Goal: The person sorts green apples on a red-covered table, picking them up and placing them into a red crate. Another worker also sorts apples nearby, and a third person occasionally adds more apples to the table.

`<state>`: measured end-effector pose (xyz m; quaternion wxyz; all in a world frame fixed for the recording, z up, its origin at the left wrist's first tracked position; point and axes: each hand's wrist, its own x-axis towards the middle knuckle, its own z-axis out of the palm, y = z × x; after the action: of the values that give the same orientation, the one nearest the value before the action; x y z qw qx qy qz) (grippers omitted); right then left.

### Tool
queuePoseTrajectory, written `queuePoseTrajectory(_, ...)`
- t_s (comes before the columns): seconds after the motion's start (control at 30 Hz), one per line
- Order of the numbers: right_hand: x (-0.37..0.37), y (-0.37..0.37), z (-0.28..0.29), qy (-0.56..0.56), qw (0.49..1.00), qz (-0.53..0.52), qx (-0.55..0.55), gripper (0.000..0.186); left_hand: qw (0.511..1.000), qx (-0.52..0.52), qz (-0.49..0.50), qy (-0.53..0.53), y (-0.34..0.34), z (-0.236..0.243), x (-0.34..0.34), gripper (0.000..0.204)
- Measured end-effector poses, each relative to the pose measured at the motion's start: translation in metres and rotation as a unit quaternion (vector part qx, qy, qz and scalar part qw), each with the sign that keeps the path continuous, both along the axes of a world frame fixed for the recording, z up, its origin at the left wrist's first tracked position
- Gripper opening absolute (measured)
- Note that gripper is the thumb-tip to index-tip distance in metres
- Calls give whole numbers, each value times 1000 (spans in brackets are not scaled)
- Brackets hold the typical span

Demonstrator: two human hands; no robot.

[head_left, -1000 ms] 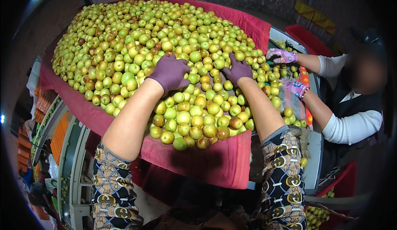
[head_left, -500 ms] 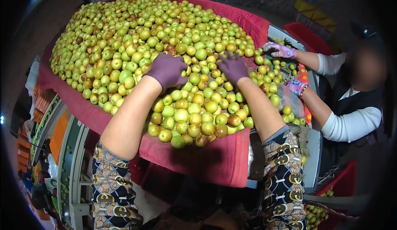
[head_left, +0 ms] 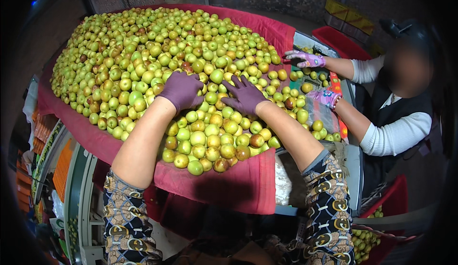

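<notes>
The person's left hand [head_left: 181,91] and right hand [head_left: 247,97], both in purple gloves, lay on a heap of round green and brownish fruit [head_left: 119,69], each angled inward toward the other. The left fingers [head_left: 193,81] were bent and partly closed over the fruit; whether they had hold of a piece could not be told. The right fingers [head_left: 237,85] were spread well apart, flat over the fruit, with none seen in their grasp. The fruit surrounded both sets of fingers: the main mass extended beyond them and to their left, a smaller cluster lay on their near side, and a looser scatter lay to their right. Under the fruit was a red cloth [head_left: 260,186], its bare near edge on the near side of the fingers. Well to the right of the fingers were a co-worker's flowered gloves [head_left: 309,59]; past these, farther out, stood a red crate [head_left: 341,42] and yellow crates [head_left: 348,16].
</notes>
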<state>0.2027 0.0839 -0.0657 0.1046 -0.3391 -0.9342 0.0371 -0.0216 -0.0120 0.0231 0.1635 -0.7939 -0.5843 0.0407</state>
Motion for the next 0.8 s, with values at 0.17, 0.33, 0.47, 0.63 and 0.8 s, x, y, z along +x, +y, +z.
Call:
queuePoseTrajectory(0.17, -3, 28, -3, 7, 999, -39, 19, 66, 1000, -2, -15, 5, 3, 0, 8, 33)
queuePoseTrajectory(0.33, -17, 51, 3, -13, 996, -89, 10, 61, 1000, 7, -20, -8, 0, -1, 5, 32)
queuePoseTrajectory(0.47, -7, 87, -8, 16, 989, -146, 4, 63, 999, 18, -36, -23, 1, -4, 3, 31)
queuePoseTrajectory(0.63, 6, 99, -8, 37, 982, -185, -25, 65, 999, 17, -32, -29, -3, -3, 2, 30)
queuePoseTrajectory(0.8, 7, 91, -4, 3, 975, -222, 7, 63, 999, 6, -28, -27, -4, 1, 3, 29)
